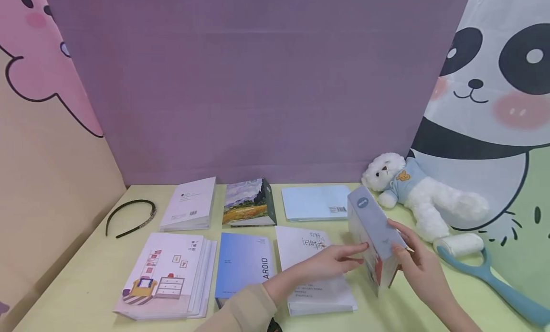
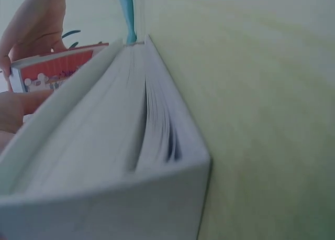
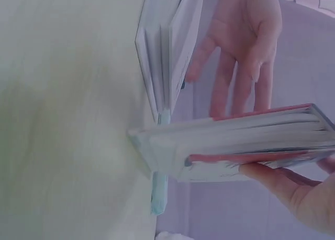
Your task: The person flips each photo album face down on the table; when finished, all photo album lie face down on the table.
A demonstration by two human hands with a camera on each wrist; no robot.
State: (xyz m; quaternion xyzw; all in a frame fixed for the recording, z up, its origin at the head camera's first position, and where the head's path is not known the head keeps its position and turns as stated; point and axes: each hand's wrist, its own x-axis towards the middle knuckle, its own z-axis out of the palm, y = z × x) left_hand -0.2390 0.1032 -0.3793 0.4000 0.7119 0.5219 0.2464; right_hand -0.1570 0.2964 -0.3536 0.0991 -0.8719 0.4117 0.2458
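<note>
A blue book (image 1: 242, 260) read "AROID"; the right hand (image 1: 423, 265) pinched a pale book (image 1: 373, 217), spine upward, lengthwise front-to-back, the left hand (image 1: 328, 264) loosely outstretched.

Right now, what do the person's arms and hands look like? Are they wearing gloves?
No gloves: the left hand and right hand are both bare, each with ordinary fingers and a thumb. A plain beige sleeve covers part of the left arm and stops short of the hand. No sleeve shows on the right forearm.
</note>
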